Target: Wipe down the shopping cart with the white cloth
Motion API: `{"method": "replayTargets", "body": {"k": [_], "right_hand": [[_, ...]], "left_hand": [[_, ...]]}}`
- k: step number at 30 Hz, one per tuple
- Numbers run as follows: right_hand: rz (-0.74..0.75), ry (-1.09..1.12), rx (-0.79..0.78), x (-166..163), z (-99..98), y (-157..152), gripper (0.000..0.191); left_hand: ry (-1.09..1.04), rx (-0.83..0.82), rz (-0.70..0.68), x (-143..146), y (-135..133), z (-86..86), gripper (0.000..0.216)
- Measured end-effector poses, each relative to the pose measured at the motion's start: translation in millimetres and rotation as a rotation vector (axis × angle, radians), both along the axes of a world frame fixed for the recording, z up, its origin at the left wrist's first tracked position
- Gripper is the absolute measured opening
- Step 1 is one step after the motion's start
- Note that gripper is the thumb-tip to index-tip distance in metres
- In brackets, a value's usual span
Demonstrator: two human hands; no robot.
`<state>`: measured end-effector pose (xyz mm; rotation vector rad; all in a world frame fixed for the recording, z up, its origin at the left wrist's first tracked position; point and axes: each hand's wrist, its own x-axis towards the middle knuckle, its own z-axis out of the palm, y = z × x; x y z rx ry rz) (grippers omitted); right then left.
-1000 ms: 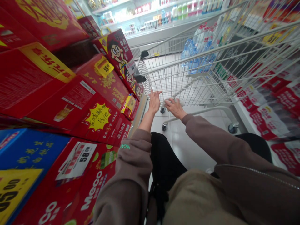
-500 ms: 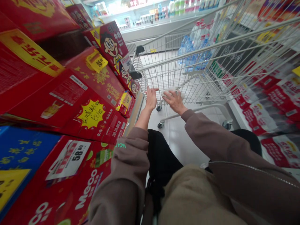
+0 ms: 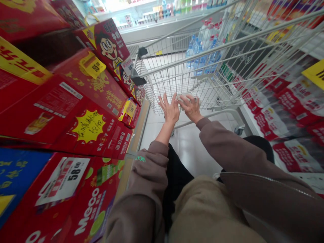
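Observation:
Just in front of the wire shopping cart (image 3: 174, 72), my two hands are close together at its lower end. My left hand (image 3: 170, 109) has its fingers stretched and spread, the fingertips beside those of the right hand. Bent fingers of my right hand (image 3: 190, 108) close over a small pale, whitish thing (image 3: 199, 101); most of it is covered, so its kind does not show. A ring sits on one right-hand finger. Whether the left fingertips touch the pale thing, I cannot tell.
Stacked red drink cartons (image 3: 83, 206) with price tags line the left side. Red-labelled bottle packs (image 3: 280, 118) lie along the right. Large water bottles (image 3: 201, 57) stand beyond the cart's wires, and a lit refrigerated shelf (image 3: 149, 20) runs across the back.
My left hand has moved right, up to the right hand, and its fingers have spread. My right hand stays over the pale thing. The cartons and cart have shifted left in view.

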<state>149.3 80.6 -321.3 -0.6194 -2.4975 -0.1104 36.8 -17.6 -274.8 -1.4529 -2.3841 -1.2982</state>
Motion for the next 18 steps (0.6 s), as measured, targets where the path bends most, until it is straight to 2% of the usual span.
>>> {"method": "replayTargets", "body": {"k": [4, 7, 10, 15, 18], "right_hand": [[0.073, -0.084, -0.030, 7.2, -4.9, -3.3, 0.037], [0.012, -0.039, -0.033, 7.9, -0.5, 0.8, 0.046], [-0.037, -0.007, -0.022, 7.7, 4.1, 6.7, 0.046], [0.064, -0.125, -0.044, 16.5, -5.1, 5.7, 0.033], [0.057, -0.091, -0.030, 22.2, -4.4, 9.8, 0.039]], "left_hand": [[-0.058, 0.004, -0.008, -0.9, 6.2, 8.5, 0.056], [-0.067, 0.019, -0.018, -0.1, 9.0, 11.2, 0.060], [-0.059, 0.045, -0.022, 0.2, 9.5, 11.3, 0.062], [-0.035, 0.053, -0.091, -8.6, 4.9, 8.0, 0.065], [-0.028, 0.064, -0.109, -17.4, 2.1, 6.2, 0.061]]}}
